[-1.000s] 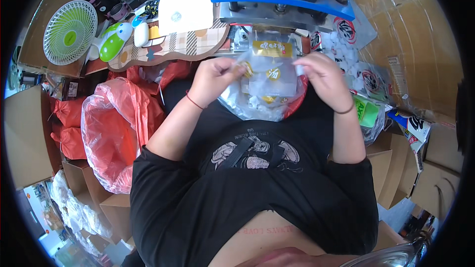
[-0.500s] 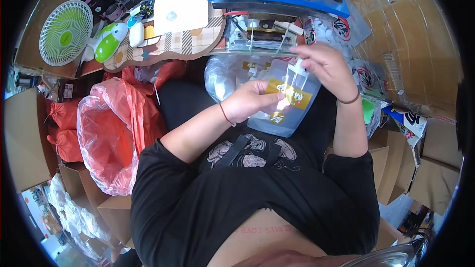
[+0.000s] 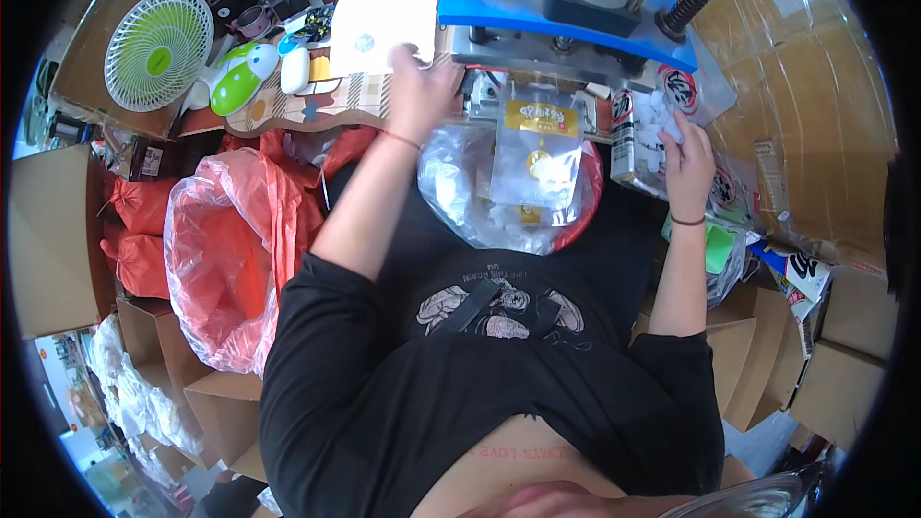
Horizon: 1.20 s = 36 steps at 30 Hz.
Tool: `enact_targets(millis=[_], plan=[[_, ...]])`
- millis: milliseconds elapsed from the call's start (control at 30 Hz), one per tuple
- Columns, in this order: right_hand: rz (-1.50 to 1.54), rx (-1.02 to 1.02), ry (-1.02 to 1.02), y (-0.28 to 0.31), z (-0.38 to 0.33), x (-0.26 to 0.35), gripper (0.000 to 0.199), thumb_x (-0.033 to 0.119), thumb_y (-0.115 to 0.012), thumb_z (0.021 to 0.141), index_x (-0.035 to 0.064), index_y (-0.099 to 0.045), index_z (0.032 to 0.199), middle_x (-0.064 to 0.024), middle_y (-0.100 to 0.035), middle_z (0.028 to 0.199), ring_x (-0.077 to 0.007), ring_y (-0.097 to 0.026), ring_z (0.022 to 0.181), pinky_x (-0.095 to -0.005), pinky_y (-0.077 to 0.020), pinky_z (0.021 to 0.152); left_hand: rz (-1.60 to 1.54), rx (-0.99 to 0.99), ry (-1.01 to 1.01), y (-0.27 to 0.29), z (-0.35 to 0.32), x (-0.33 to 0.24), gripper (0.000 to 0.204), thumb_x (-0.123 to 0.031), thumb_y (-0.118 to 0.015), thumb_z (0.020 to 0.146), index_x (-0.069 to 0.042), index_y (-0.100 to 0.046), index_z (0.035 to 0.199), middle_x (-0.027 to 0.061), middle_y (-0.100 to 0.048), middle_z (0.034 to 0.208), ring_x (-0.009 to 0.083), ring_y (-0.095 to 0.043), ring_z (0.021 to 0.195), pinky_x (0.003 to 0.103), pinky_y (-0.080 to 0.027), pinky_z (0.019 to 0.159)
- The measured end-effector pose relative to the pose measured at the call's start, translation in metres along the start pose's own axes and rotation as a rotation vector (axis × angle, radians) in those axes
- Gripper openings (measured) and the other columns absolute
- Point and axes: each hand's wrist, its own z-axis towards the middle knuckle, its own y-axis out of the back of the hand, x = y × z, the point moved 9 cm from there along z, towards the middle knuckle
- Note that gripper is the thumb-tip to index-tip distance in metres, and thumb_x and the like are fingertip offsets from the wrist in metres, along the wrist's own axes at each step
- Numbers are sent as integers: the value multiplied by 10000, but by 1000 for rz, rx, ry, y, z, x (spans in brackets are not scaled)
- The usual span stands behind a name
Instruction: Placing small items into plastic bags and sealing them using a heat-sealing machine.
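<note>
My left hand [image 3: 420,98], smeared by motion, is above the front edge of the checked mat, beside a stack of pale flat pouches [image 3: 379,14]. My right hand [image 3: 689,168] reaches into a printed carton [image 3: 625,144] holding small white plastic pieces [image 3: 652,123]. Its thumb and forefinger are apart at the pieces. Between the hands, a clear spout pouch [image 3: 537,149] with gold printed panels lies at the front edge of the press, its lower part over a bag-lined basin [image 3: 451,177]. More gold-printed pouches show beneath it.
A press with a blue plate [image 3: 566,19] and tall springs stands ahead. At left are a green and white fan [image 3: 158,53], a white mouse [image 3: 295,70] and a red bag-lined bin [image 3: 225,259]. Cardboard [image 3: 796,105] walls the right side.
Both hands have let go of the pouch, which now lies before the press. The left hand has gone up-left to the pale stack; the right has moved right to the carton of white pieces.
</note>
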Motion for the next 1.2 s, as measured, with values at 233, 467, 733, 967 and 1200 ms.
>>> enact_targets(millis=[233,467,733,967,1200], plan=[[165,57,86,5,-10,47,197,96,-597,949,-13,-621,1111,-128,-604,935,-259,-568,778,-352,-469,745,752,155,-824,22,-50,-20,586,-230,-735,829,-49,-531,1347,218,-633,1228,401,-632,1065,438,-499,952],[391,309,385,-25,-5,141,123,116,-606,946,3,-630,989,-115,-618,843,-212,-584,732,-334,-460,678,-397,385,21,16,-81,0,178,-154,-669,950,-10,-729,1037,78,-735,917,131,-690,838,292,-544,756],[563,253,135,-37,26,148,158,158,-621,959,11,-640,1012,-98,-664,889,-231,-626,820,-326,-491,768,-408,823,117,-42,-136,-50,215,-185,-656,984,9,-708,1060,37,-734,923,66,-648,815,236,-526,730],[490,535,180,-34,16,116,289,258,-591,986,10,-631,1129,-112,-661,995,-280,-622,931,-365,-480,880,-952,1096,552,-78,-191,-76,211,-193,-677,966,-30,-697,1098,29,-727,969,97,-675,854,254,-551,775],[-188,520,221,-20,-16,21,345,301,-570,986,11,-617,1167,-139,-622,1046,-325,-591,1002,-417,-454,933,-980,897,691,-102,-129,-45,223,-133,-696,934,-8,-676,1118,59,-711,986,113,-665,820,266,-551,724]])
